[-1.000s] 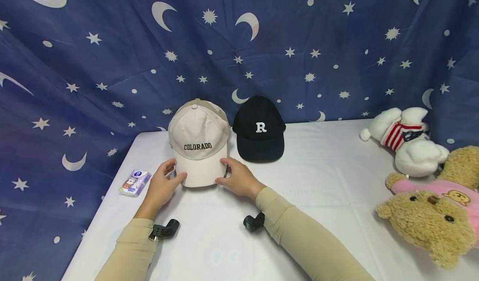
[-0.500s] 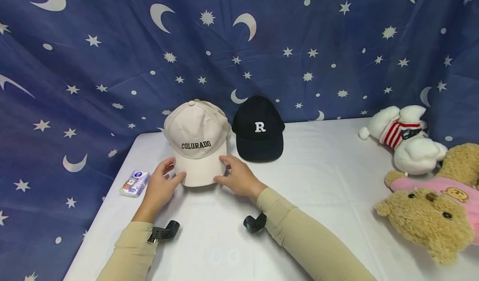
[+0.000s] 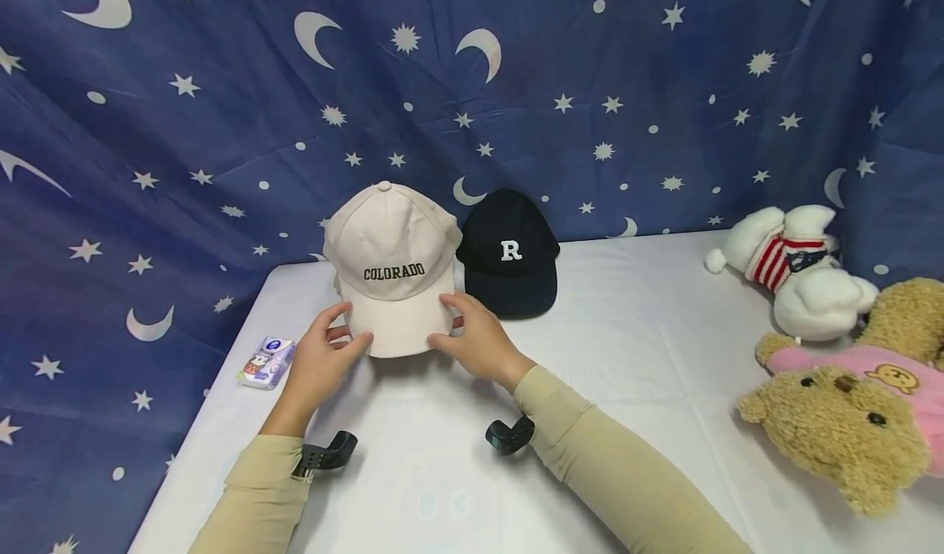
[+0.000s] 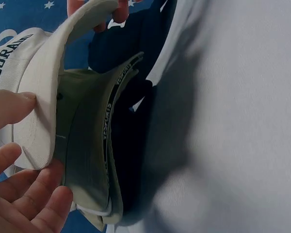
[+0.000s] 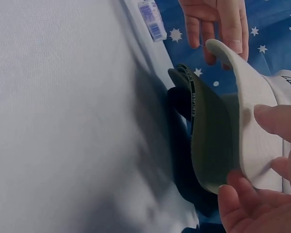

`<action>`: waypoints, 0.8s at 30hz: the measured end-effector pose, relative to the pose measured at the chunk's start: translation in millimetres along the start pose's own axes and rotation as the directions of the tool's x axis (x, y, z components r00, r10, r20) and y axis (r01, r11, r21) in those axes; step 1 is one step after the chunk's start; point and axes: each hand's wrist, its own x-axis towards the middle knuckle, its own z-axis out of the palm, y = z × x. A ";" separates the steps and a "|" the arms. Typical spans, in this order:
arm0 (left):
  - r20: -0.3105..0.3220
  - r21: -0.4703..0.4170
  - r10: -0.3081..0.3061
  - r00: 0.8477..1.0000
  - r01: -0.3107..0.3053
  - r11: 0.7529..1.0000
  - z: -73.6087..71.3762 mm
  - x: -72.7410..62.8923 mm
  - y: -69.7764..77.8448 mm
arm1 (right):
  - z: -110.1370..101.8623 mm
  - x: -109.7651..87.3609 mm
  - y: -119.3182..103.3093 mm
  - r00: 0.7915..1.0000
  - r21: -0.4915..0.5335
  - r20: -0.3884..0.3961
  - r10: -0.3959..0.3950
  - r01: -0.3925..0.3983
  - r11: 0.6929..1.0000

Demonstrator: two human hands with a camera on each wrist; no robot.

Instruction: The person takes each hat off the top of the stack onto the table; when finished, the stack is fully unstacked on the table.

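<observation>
Both hands hold a cream baseball cap (image 3: 394, 247) lettered COLORADO by the sides of its brim. At the left edge, my left hand (image 3: 322, 359) has its thumb on top and fingers at the side and below. My right hand (image 3: 479, 342) pinches the opposite edge the same way. Under the raised brim, an olive green cap (image 4: 85, 131) shows in the left wrist view, with a gap between the brims. Lettered tape runs inside the olive cap's rim. In the head view the cream cap covers it. To the right sits a black cap (image 3: 510, 255) with a white R.
On the white-covered table (image 3: 634, 423), a small purple tissue pack (image 3: 267, 363) lies left of my left hand. At the right are a white plush toy (image 3: 800, 275) and a tan teddy bear (image 3: 841, 431) in pink. A starry blue curtain (image 3: 560, 152) hangs behind.
The cream cap first shifts slightly left, then rises and moves a little right, its brim lifting with both hands. The black cap and the toys stay in place as the view drifts slightly.
</observation>
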 end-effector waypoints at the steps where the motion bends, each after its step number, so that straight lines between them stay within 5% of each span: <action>1: 0.000 0.004 0.003 1.000 -0.003 1.000 0.6 -0.2 1.4 | -1.2 -0.1 -0.3 1.000 -0.005 -0.009 -0.002 0.002 1.000; 24: 0.041 0.003 0.099 0.994 -0.099 0.995 24.0 -0.5 18.2 | -27.6 -8.0 4.7 0.994 -0.064 -0.107 -0.030 0.023 0.998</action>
